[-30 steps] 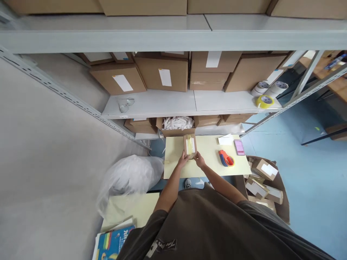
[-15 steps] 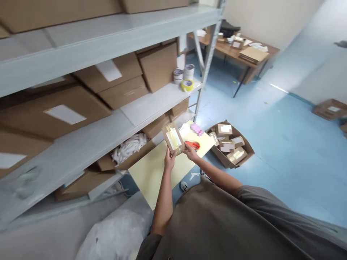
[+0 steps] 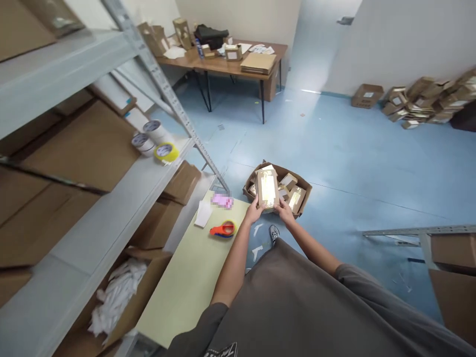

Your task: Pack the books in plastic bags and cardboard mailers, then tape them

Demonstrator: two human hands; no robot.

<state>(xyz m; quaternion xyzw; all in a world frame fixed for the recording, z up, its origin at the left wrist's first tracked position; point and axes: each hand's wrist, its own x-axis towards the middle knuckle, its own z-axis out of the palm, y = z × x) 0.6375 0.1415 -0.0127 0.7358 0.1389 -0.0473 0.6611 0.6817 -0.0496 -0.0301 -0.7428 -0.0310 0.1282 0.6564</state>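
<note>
Between both hands I hold a small cardboard box (image 3: 268,188) with a white label under shiny tape. My left hand (image 3: 255,210) grips its lower left corner, and my right hand (image 3: 284,211) closes on the lower right corner. Behind and below it, on the floor, stands an open carton (image 3: 305,198) with several small labelled boxes inside; the held box hides part of it. Left of my hands, a pale yellow tabletop (image 3: 186,277) bears an orange tape dispenser (image 3: 223,228), a white paper (image 3: 203,213) and a pink blurred item (image 3: 222,200).
Metal shelving (image 3: 85,243) with cartons and tape rolls (image 3: 165,151) runs along the left. A wooden desk (image 3: 219,64) stands at the back. Boxes are heaped (image 3: 427,101) by the far right wall. Another rack (image 3: 420,230) is at the right. Paper scraps (image 3: 256,253) lie near my shoe.
My view has swung right. Both hands have carried the box from over the yellow tabletop to in front of the open carton on the floor.
</note>
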